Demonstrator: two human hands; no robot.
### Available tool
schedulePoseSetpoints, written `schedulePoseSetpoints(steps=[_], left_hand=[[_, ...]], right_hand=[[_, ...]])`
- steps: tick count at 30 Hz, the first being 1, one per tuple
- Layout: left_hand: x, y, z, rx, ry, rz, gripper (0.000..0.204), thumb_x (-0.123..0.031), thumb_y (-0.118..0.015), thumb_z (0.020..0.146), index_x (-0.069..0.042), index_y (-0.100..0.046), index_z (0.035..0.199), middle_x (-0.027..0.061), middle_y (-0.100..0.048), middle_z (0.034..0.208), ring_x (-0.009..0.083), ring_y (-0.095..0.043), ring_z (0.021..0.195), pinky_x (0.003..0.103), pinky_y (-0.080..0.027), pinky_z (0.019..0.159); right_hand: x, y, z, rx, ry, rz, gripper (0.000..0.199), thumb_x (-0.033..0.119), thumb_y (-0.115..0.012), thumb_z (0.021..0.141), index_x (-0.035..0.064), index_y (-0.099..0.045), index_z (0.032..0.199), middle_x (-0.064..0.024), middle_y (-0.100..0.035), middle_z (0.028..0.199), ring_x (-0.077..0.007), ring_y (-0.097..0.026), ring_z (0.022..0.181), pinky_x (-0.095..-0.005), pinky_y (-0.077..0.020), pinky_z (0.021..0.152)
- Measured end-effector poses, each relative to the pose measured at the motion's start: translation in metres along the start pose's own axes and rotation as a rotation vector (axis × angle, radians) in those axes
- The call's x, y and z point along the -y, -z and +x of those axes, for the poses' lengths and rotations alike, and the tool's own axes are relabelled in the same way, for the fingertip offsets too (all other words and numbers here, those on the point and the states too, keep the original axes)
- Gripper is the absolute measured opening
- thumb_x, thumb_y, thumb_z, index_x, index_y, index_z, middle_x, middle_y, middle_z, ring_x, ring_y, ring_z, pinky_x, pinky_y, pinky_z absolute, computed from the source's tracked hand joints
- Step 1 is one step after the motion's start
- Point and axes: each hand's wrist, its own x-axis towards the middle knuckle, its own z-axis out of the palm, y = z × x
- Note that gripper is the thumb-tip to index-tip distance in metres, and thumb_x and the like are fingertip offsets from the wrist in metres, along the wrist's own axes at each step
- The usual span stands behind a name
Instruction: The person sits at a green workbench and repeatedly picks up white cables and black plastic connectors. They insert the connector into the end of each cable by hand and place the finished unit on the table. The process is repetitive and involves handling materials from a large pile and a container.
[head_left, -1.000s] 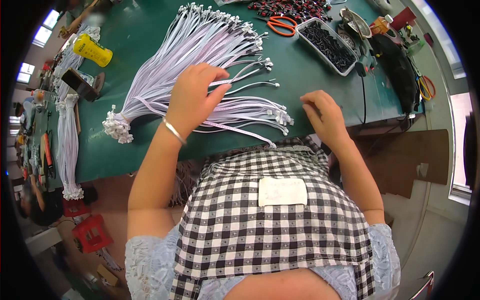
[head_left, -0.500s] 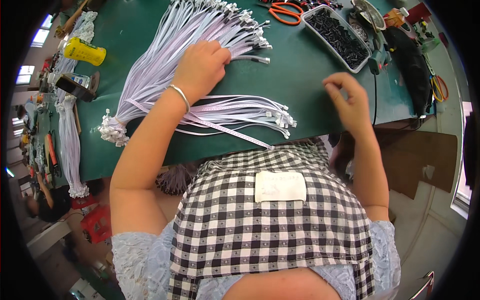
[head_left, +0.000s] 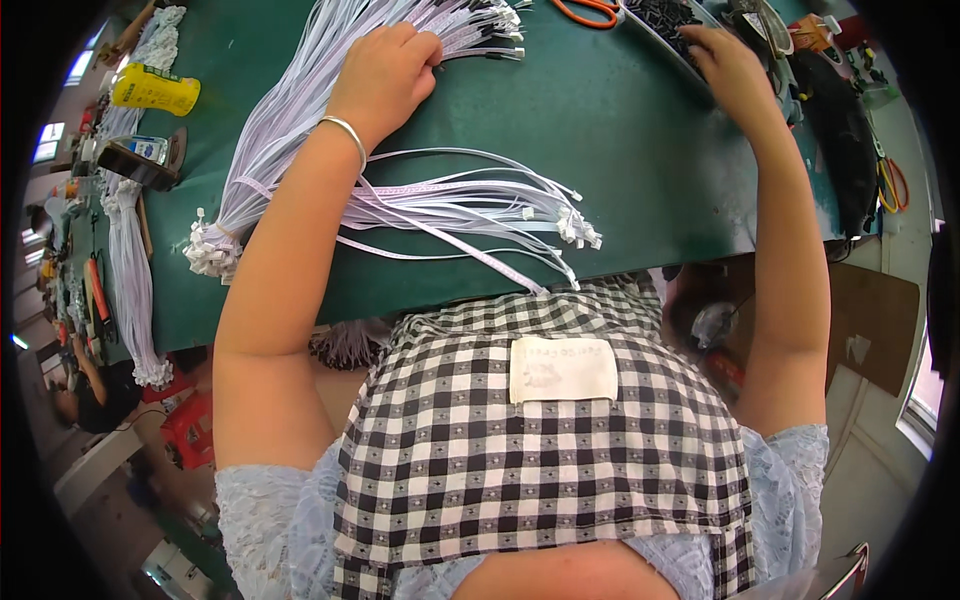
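Note:
A large bundle of white flat cables (head_left: 285,115) fans across the green table, its connector ends gathered at the near left. My left hand (head_left: 388,82), wearing a bangle, lies over this bundle with curled fingers; what they grip is hidden. Below that arm, a smaller spread of the cables (head_left: 450,200) runs right toward the table's near edge. At the far right my right hand (head_left: 735,75) reaches to a clear plastic tray (head_left: 700,78) of small black tubes (head_left: 662,14). Its fingertips are bunched among the tubes, and I cannot see whether one is between them.
Orange-handled scissors (head_left: 590,12) lie left of the tray. A yellow bottle (head_left: 157,90), a dark holder (head_left: 140,165) and another cable bundle (head_left: 130,270) are at the left. Beyond my right arm are a black elongated object (head_left: 835,140) and orange-handled pliers (head_left: 890,185).
My right hand has moved up and away from above the table's near right part to the tray. My left hand stays on the bundle. The far table has shifted upward in view.

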Motion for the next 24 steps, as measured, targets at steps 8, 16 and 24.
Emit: schedulePoseSetpoints(steps=[8, 16, 24], left_hand=[[-0.038, 0.02, -0.012, 0.084, 0.034, 0.065, 0.024, -0.009, -0.071, 0.071, -0.011, -0.064, 0.093, 0.0064, -0.058, 0.094, 0.0282, -0.055, 0.09, 0.039, -0.045, 0.077], [-0.089, 0.029, -0.005, 0.422, -0.101, -0.383, 0.027, -0.007, -0.069, 0.074, -0.01, -0.064, 0.101, 0.0074, -0.058, 0.091, 0.028, -0.056, 0.087, 0.037, -0.047, 0.078], [-0.094, 0.035, 0.007, 0.228, 0.005, -0.402, 0.014, -0.004, -0.06, 0.078, -0.007, -0.062, 0.092, 0.0089, -0.054, 0.085, 0.0286, -0.056, 0.077, 0.037, -0.047, 0.067]], right_hand=[[0.02, 0.002, -0.014, 0.221, -0.014, 0.307, 0.027, 0.005, -0.062, 0.081, 0.0029, -0.062, 0.107, -0.0062, -0.058, 0.091, -0.0149, -0.052, 0.078, -0.0277, -0.0441, 0.074], [0.042, 0.018, -0.039, 0.22, 0.087, 0.307, 0.016, 0.008, -0.062, 0.078, 0.0008, -0.06, 0.091, -0.0131, -0.061, 0.084, -0.0304, -0.059, 0.082, -0.0364, -0.0461, 0.072], [0.047, 0.011, -0.037, 0.162, 0.005, 0.131, 0.019, 0.025, -0.063, 0.082, 0.0071, -0.06, 0.087, -0.0136, -0.062, 0.082, -0.034, -0.059, 0.08, -0.0416, -0.0456, 0.069]])
